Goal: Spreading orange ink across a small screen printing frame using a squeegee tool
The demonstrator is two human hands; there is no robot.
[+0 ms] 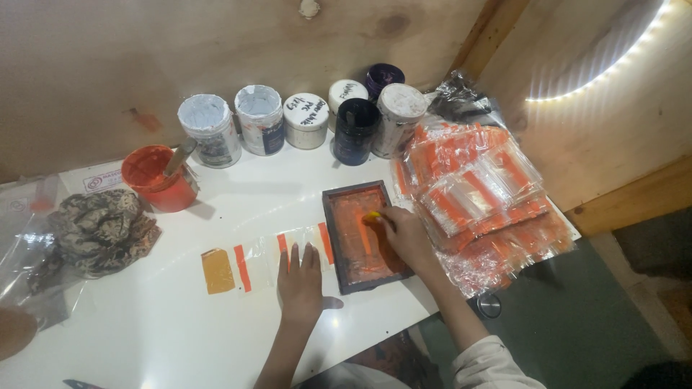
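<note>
Ink, bright orange, coats the mesh of the small dark-framed printing screen (364, 234) under the right hand (407, 234). That hand is curled closed around a small yellow-tipped squeegee (373, 215), its tip pressed onto the mesh near the frame's far end. The left hand (300, 277) lies flat and open just left of the frame, fingers spread and holding nothing, pressing down on a clear plastic pouch with orange stripes (288, 252). The pouch runs leftward from under the frame, and at its far left end lies an ochre patch (218, 271).

Right of the right hand, a heap of orange-striped plastic pouches (479, 191) is piled high at the table's edge. Beyond both hands, against the wooden wall, stands a row of paint jars (306, 120), some with white lids, one black. Well to the left of the left hand sits an orange ink tub (157, 178) with a stirring stick standing in it, and a crumpled camouflage cloth (101, 229) lies nearer still on the white table (166, 331).
</note>
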